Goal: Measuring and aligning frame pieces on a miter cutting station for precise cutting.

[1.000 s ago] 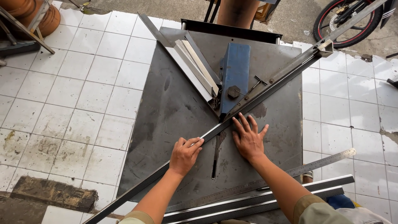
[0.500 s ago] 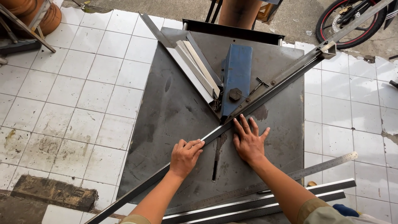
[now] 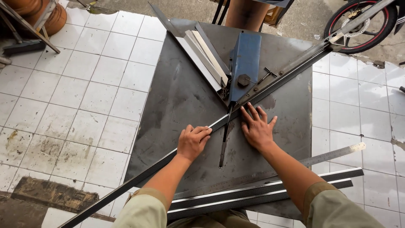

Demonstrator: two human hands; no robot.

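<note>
Steel table [image 3: 177,105], hands on strip [image 3: 160,164]

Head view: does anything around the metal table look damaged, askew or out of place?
Mostly the floor: the white tiles are stained, and a patch at lower left is broken away to bare ground. A steel ruler and two dark strips overhang the table edge at right.

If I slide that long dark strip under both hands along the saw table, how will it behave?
The long strip looks thin and overhangs the metal table at both ends, so its free ends would probably sag or whip. Its straight edges suggest it slides rather than rolls. With the left hand and right hand pressing, it should stay flat.
</note>
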